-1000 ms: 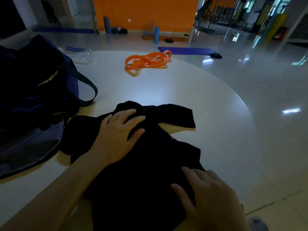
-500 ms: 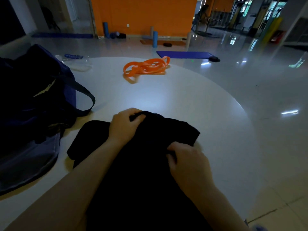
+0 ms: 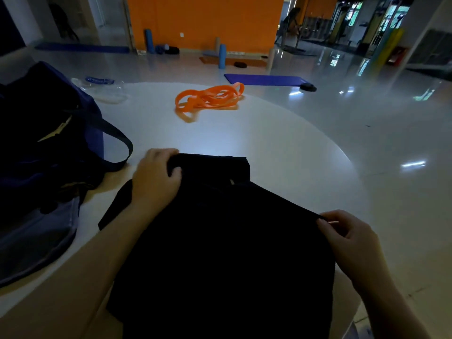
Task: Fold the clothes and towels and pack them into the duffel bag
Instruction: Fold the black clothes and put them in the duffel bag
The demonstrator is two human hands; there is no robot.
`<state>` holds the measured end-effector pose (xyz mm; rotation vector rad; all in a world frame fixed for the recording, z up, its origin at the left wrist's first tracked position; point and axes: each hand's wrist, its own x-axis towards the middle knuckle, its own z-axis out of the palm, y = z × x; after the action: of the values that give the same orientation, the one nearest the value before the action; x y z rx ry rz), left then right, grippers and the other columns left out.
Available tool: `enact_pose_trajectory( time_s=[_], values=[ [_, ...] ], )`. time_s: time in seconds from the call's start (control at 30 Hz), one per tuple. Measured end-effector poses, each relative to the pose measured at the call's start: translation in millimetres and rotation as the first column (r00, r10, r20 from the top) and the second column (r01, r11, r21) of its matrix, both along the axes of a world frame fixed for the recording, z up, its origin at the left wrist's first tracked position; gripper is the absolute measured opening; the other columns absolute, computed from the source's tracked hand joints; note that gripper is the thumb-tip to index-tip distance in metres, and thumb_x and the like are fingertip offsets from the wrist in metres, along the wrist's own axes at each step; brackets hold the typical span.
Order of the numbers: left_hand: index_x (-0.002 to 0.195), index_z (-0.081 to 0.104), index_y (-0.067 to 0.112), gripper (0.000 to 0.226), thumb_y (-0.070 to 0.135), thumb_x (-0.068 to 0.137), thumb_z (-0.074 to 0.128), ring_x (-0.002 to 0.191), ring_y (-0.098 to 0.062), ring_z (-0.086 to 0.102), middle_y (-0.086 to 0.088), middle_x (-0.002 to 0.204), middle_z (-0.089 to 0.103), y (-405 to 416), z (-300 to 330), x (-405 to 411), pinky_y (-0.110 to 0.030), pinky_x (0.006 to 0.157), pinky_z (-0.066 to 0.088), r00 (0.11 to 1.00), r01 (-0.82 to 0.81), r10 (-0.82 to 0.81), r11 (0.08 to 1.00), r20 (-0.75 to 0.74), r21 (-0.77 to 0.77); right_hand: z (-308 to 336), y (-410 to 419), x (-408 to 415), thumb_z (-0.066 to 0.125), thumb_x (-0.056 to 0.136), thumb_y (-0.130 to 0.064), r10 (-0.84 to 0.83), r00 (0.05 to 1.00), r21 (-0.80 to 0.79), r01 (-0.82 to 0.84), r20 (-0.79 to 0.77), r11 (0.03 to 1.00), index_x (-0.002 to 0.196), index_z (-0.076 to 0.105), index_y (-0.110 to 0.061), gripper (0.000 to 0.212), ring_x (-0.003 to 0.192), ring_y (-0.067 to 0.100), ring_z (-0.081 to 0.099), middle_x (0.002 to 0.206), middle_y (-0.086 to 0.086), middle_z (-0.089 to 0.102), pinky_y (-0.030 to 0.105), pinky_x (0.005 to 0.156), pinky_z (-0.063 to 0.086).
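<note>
The soft black fabric garment (image 3: 220, 241) lies flat on the round white table (image 3: 281, 148), spread between both hands. The left hand (image 3: 155, 182) grips its far left edge, fingers curled over the fold. The right hand (image 3: 347, 238) pinches the right corner between thumb and fingers. The dark blue duffel bag (image 3: 41, 152) stands just left of the left hand. Judged light, limp and non-slippery, the cloth will sag wherever unsupported; take hold at corners and folded edges, keeping it taut between the hands while folding
</note>
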<state>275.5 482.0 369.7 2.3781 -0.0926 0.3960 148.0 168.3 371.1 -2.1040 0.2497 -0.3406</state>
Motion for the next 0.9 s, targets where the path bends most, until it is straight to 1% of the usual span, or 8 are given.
enact_pose_trajectory(
  time_s=[0.1, 0.2, 0.27, 0.37, 0.47, 0.63, 0.73, 0.9],
  values=[
    [0.135, 0.05, 0.03, 0.06, 0.061, 0.087, 0.031, 0.133, -0.018, 0.036, 0.004, 0.141, 0.042, -28, -9, -50, -0.047, 0.113, 0.025, 0.963, 0.265, -0.271, 0.944, 0.004, 0.196, 2, 7, -3, 0.057, 0.092, -0.016, 0.007, 0.999, 0.028, -0.009, 0.049, 1.0, 0.086, 0.064, -0.026, 0.013, 0.072, 0.02, 0.065, 0.076, -0.003, 0.069, 0.046, 0.071, 0.054],
    [0.141, -0.007, 0.055, 0.089, 0.086, 0.059, -0.02, 0.143, -0.003, -0.018, 0.024, 0.153, -0.014, -33, -28, -79, -0.046, 0.116, -0.013, 0.874, 0.477, -0.364, 0.766, -0.321, 0.43, 5, 27, -16, 0.06, 0.091, -0.021, 0.105, 0.981, -0.118, -0.086, 0.165, 0.989, 0.083, 0.059, -0.028, 0.01, 0.069, 0.006, 0.061, 0.077, -0.011, 0.065, 0.022, 0.064, 0.047],
    [0.133, -0.021, 0.056, 0.089, 0.085, 0.05, -0.032, 0.138, -0.001, -0.028, 0.025, 0.148, -0.027, -21, -37, -75, -0.044, 0.115, -0.015, 0.851, 0.516, -0.369, 0.715, -0.373, 0.471, -1, 40, -27, 0.057, 0.085, -0.03, 0.303, 0.944, -0.24, -0.265, 0.134, 0.934, 0.088, 0.058, -0.031, 0.003, 0.075, 0.002, 0.062, 0.085, -0.014, 0.066, 0.017, 0.065, 0.046],
    [0.134, -0.012, 0.052, 0.093, 0.088, 0.05, -0.029, 0.138, 0.002, -0.023, 0.026, 0.148, -0.019, 4, -36, -49, -0.036, 0.113, -0.014, 0.835, 0.548, -0.403, 0.67, -0.375, 0.501, -22, 54, -41, 0.046, 0.091, -0.048, 0.53, 0.848, -0.409, -0.475, 0.026, 0.779, 0.106, 0.056, -0.039, 0.02, 0.104, -0.001, 0.059, 0.114, -0.019, 0.065, 0.024, 0.082, 0.052],
    [0.136, -0.001, 0.051, 0.087, 0.092, 0.059, -0.005, 0.142, 0.001, -0.011, 0.025, 0.151, -0.008, 26, -25, -37, -0.033, 0.112, -0.011, 0.824, 0.566, -0.421, 0.642, -0.378, 0.518, -38, 80, -50, 0.023, 0.099, -0.054, 0.542, 0.838, -0.54, -0.43, 0.059, 0.724, 0.119, 0.05, -0.038, 0.037, 0.116, 0.005, 0.055, 0.128, -0.008, 0.06, 0.035, 0.089, 0.052],
    [0.132, 0.03, 0.05, 0.056, 0.04, 0.079, 0.044, 0.133, 0.008, 0.021, 0.034, 0.141, 0.022, 22, -10, -75, -0.028, 0.113, 0.02, 0.853, 0.521, -0.494, 0.828, -0.171, 0.208, -40, 123, -54, 0.012, 0.1, -0.05, 0.501, 0.865, -0.636, -0.374, 0.022, 0.675, 0.113, 0.052, -0.037, 0.043, 0.107, 0.013, 0.064, 0.121, -0.004, 0.065, 0.036, 0.084, 0.055],
    [0.129, 0.034, 0.054, 0.045, 0.058, 0.084, 0.033, 0.127, 0.02, 0.021, 0.042, 0.135, 0.023, 17, -8, -87, -0.014, 0.105, 0.022, 0.85, 0.525, -0.509, 0.837, -0.134, 0.151, -37, 130, -54, 0.017, 0.101, -0.052, 0.515, 0.857, -0.632, -0.384, 0.027, 0.673, 0.098, 0.065, -0.037, 0.05, 0.103, 0.012, 0.065, 0.115, -0.008, 0.068, 0.033, 0.081, 0.055],
    [0.134, 0.017, 0.055, 0.084, 0.087, 0.064, -0.016, 0.134, 0.012, 0.012, 0.028, 0.148, 0.02, 18, -14, -91, -0.025, 0.115, 0.01, 0.836, 0.547, -0.459, 0.742, -0.301, 0.388, -34, 114, -49, 0.034, 0.097, -0.052, 0.419, 0.899, -0.524, -0.297, 0.127, 0.798, 0.071, 0.064, -0.025, 0.048, 0.074, 0.005, 0.06, 0.086, -0.014, 0.064, 0.022, 0.057, 0.052]
  ],
)
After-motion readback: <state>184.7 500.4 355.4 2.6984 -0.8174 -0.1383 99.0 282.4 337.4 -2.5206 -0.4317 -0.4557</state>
